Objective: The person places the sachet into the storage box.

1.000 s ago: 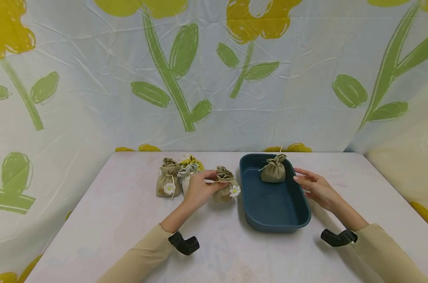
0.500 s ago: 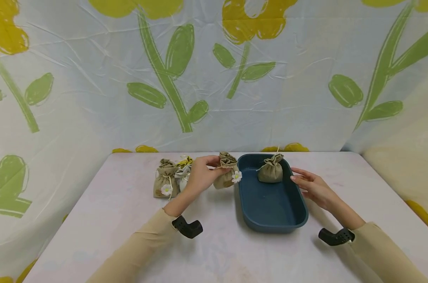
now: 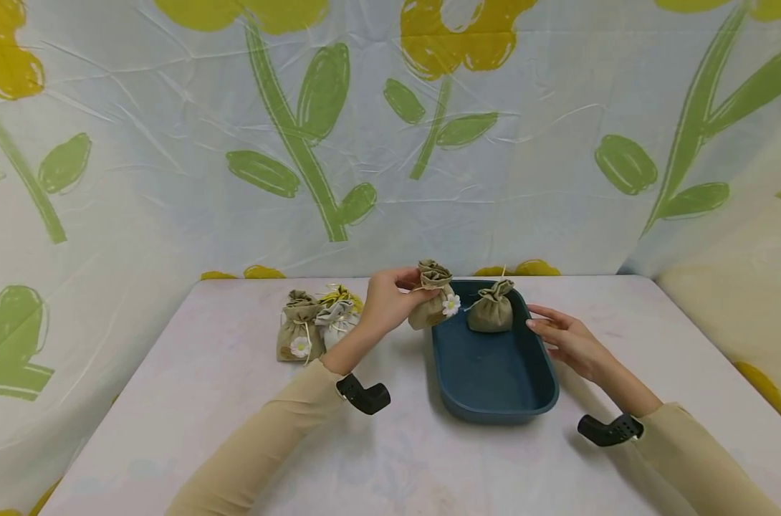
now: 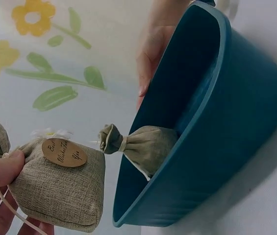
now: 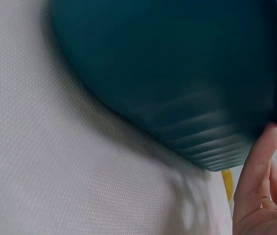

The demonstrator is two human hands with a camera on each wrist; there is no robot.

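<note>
My left hand [image 3: 387,304] pinches a beige burlap drawstring pouch [image 3: 427,309] by its gathered neck, thumb on the near side. The pouch hangs above the table at the left rim of a dark blue plastic bin [image 3: 494,383]. A white daisy and a brown oval tag [image 4: 63,152] with handwriting-style print decorate it. Inside the bin, towards the back, sits a second beige pouch [image 3: 491,315], its neck tied. On the bin's right side, my right hand [image 3: 567,345] touches the rim with thumb and fingertips, fingers fairly straight along the outer wall [image 5: 177,98].
Left of the bin stands a cluster of pouches: a beige one with a daisy [image 3: 294,335], a whitish one [image 3: 337,322] and a yellow one [image 3: 347,295] behind. A flower-printed cloth [image 3: 494,201] hangs behind the white-covered table [image 3: 390,459].
My left hand has lifted the beige pouch off the table and carried it up and right to the bin's left rim. The right hand stays at the bin's side.
</note>
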